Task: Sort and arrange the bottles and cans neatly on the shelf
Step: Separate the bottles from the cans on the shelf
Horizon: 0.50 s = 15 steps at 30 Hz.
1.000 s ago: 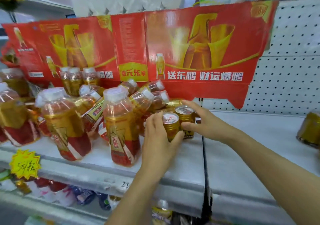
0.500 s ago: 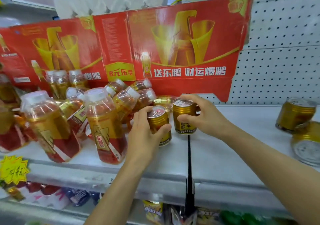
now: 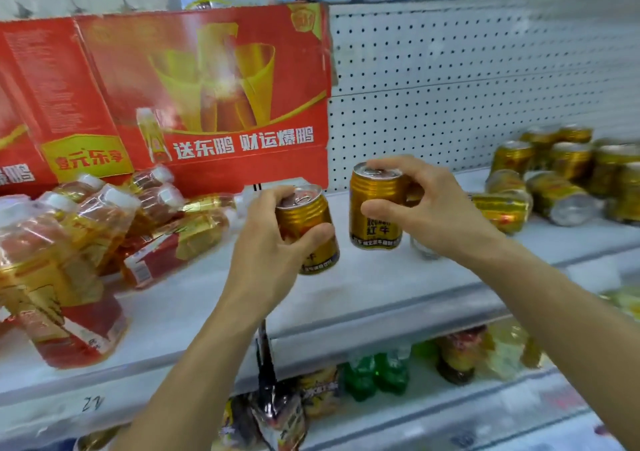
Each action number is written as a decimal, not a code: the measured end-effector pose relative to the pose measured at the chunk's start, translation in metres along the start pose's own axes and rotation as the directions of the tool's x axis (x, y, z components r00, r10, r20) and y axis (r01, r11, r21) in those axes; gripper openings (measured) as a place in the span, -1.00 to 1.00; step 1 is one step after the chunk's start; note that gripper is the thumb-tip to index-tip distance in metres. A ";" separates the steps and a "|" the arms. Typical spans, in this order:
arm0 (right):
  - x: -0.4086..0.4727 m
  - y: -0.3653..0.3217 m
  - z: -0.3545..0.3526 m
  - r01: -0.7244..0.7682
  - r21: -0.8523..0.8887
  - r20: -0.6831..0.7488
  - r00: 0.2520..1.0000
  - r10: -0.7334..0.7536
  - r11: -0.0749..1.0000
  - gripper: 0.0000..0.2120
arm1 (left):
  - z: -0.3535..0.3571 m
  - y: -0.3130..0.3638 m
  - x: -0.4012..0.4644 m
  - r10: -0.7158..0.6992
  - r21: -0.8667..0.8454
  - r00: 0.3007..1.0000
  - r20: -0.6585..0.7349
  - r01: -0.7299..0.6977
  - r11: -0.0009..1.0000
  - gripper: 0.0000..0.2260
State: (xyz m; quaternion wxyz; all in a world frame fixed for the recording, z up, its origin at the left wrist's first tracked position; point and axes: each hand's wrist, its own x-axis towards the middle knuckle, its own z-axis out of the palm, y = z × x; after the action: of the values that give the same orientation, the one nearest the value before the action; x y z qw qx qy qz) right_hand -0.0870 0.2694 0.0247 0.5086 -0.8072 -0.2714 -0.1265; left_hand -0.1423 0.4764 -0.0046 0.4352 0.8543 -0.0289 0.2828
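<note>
Above the white shelf (image 3: 346, 298), left hand (image 3: 266, 242) and right hand (image 3: 426, 208) each gripping a gold can.

Drinks crowd a white shop shelf (image 3: 363, 287).

Orange bottles (image 3: 79, 242), several toppled, fill the nine o'clock side before a red carton (image 3: 207, 104); gold cans (image 3: 554, 176), some lying flat, cluster at three o'clock.

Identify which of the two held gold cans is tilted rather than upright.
The can in the left hand, the left-held can, leans with its top toward the bottles; the right-held can in the right hand stands upright.
</note>
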 end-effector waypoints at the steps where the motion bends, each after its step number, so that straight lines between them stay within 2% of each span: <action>1: -0.004 0.003 -0.013 -0.006 -0.003 -0.024 1.000 0.006 1.000 -0.53 | 0.010 0.009 0.003 0.013 -0.004 1.000 0.016 -0.013 1.000 -0.51; 8: -0.034 0.041 -0.126 -0.032 -0.080 -0.150 0.988 0.020 0.996 -0.53 | 0.096 0.085 0.015 0.106 -0.088 0.992 0.071 -0.099 0.991 -0.51; 11: -0.049 0.064 -0.184 -0.036 -0.100 -0.146 0.989 0.021 0.994 -0.53 | 0.147 0.122 0.011 0.115 -0.130 0.991 0.073 -0.105 0.986 -0.51; 15: -0.067 0.098 -0.269 -0.049 -0.133 -0.136 0.990 0.030 0.990 -0.57 | 0.225 0.175 0.006 0.083 -0.195 0.994 0.067 -0.069 0.978 -0.38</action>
State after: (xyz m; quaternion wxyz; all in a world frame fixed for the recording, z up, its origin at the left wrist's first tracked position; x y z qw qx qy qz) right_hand -0.0670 -0.0237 0.0401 0.4721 -0.8349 -0.2113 -0.1884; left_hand -0.0853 0.1982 0.0218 0.5034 0.8163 -0.1050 0.2631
